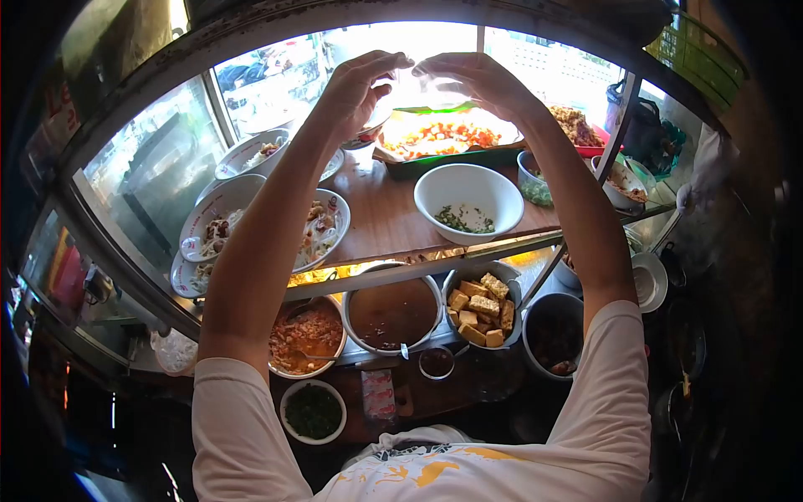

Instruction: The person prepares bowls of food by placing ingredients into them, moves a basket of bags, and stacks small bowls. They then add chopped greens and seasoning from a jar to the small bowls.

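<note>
1. Left hand (355,84) raised over the upper shelf (385,213), fingers curled w/ tips pinching the edge of a clear plastic bag (416,90); grip nearly closed on the thin film.
2. Right hand (477,79) mirrors it, fingertips pinched on the bag's other edge. Bag hangs between both hands, above the tray (435,155).
3. Bag: see-through, glossy, crumpled. It washes out against the bright window, so contents can't be told; prob. empty.
4. Tray: green rim, holds orange-red chopped food.
5. White bowl (468,201) on the wooden shelf, round, smooth, w/ chopped greens at the bottom.
6. Plate of noodles (322,234) sits left on the shelf, partly behind the left forearm.
7. Lower level: metal pot of brown sauce (391,314), round; bowl of tofu cubes (481,305) just beside it, cubes golden & rough-skinned.
8. Small bowl of dark greens (313,412) near the left sleeve.
</note>
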Tool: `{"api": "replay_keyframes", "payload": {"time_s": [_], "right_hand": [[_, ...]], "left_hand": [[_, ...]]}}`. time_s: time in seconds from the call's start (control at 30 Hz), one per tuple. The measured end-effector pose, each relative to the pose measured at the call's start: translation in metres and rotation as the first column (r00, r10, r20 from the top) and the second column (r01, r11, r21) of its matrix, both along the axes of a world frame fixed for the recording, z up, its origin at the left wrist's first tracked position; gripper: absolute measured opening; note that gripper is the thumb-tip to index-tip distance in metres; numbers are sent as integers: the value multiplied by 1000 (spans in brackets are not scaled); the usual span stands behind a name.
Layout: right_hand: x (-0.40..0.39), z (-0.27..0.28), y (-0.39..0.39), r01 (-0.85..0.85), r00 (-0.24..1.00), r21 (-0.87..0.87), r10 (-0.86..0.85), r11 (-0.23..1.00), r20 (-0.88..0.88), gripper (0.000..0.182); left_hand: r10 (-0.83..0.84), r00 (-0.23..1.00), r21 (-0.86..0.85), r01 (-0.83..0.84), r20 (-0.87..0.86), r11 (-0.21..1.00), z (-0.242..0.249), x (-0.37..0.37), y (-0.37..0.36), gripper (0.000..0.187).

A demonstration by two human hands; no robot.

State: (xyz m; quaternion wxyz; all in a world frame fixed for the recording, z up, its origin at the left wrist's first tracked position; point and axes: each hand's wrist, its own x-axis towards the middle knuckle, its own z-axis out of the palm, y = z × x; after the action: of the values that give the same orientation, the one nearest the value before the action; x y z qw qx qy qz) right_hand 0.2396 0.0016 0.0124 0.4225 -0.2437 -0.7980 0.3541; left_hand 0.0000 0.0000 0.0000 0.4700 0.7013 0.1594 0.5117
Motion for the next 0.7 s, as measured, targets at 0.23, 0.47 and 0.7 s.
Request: {"api": "replay_keyframes", "payload": {"time_s": [0.23, 0.47, 0.7], "right_hand": [[21, 11, 44, -170, 962, -133, 135, 976, -235, 35], [37, -70, 114, 307, 408, 314, -422, 898, 810, 20], [37, -93, 127, 495, 371, 127, -340, 860, 864, 25]], "left_hand": [[-130, 991, -187, 126, -10, 974, 18, -10, 36, 10], [542, 823, 479, -413, -168, 775, 21, 0, 43, 17], [642, 678, 534, -416, -357, 736, 11, -6, 57, 22]]}}
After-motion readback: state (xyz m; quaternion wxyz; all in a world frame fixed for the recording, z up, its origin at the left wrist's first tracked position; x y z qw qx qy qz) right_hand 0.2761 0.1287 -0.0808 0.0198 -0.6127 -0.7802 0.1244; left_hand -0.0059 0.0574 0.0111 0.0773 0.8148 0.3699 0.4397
